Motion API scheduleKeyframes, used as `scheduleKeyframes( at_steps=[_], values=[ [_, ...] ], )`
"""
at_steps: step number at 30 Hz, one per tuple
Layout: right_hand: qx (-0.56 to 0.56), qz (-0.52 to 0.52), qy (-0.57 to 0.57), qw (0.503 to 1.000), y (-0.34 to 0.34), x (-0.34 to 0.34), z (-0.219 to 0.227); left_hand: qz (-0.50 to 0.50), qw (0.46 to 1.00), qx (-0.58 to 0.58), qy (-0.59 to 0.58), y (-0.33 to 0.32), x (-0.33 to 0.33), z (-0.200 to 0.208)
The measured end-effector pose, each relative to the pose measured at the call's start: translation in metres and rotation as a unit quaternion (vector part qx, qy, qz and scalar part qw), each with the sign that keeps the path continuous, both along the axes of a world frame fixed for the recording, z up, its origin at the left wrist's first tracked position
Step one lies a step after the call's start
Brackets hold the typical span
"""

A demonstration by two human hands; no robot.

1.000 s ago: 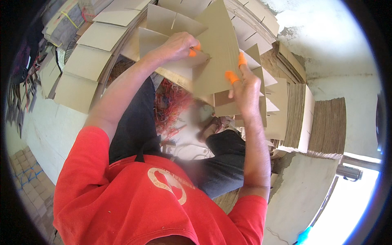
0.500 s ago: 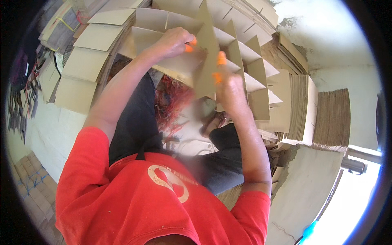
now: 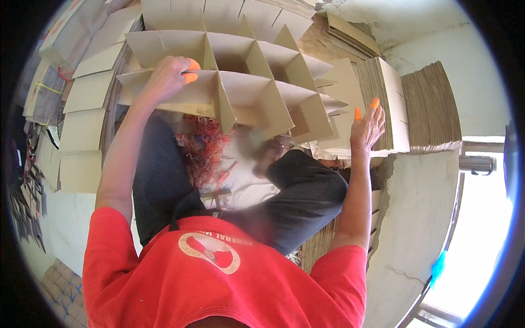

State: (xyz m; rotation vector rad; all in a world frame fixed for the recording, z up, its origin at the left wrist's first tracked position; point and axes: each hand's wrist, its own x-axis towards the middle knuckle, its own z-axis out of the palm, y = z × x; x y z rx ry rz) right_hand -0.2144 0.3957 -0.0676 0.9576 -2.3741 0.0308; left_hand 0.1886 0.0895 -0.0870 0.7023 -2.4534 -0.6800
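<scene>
A cardboard partition grid [image 3: 249, 95] of interlocked slotted strips stands in front of me, its cells opening upward. My left hand [image 3: 169, 80] is closed on the top edge of its near strip at the left, thumb and finger pinching the board. Away from the grid, my right hand [image 3: 366, 128] is raised with fingers apart and nothing in it. It is in front of an upright stack of slotted cardboard sheets [image 3: 395, 101]. Orange finger covers show on fingers of both hands.
Overlapping cardboard sheets [image 3: 82, 131] lie along the left. A second brown stack [image 3: 432, 104] stands against the right wall. Red shredded strands [image 3: 205, 147] lie on the floor between my legs. More slotted strips [image 3: 224, 15] are behind the grid.
My right hand has left the grid and swung right, toward the stacked sheets. My left hand is still at the grid, now holding its near strip farther left. The view has shifted.
</scene>
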Motion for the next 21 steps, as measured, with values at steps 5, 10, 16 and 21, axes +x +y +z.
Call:
scheduleKeyframes(
  at_steps=[5,10,16,21],
  values=[
    [0.197,-0.128,-0.088,0.968,0.024,-0.005,-0.028,0.02,1.0,-0.004,-0.017,0.002,0.002,0.0],
    [0.221,-0.119,-0.065,0.966,0.025,-0.009,-0.034,0.02,0.999,0.003,-0.034,-0.002,0.004,0.001],
    [0.224,-0.119,-0.045,0.966,0.027,-0.017,-0.025,0.013,0.999,0.038,-0.025,0.002,0.005,0.0],
    [0.245,-0.149,-0.082,0.955,0.02,-0.025,-0.011,0.006,0.999,0.033,-0.032,0.002,0.009,0.002]
  ],
)
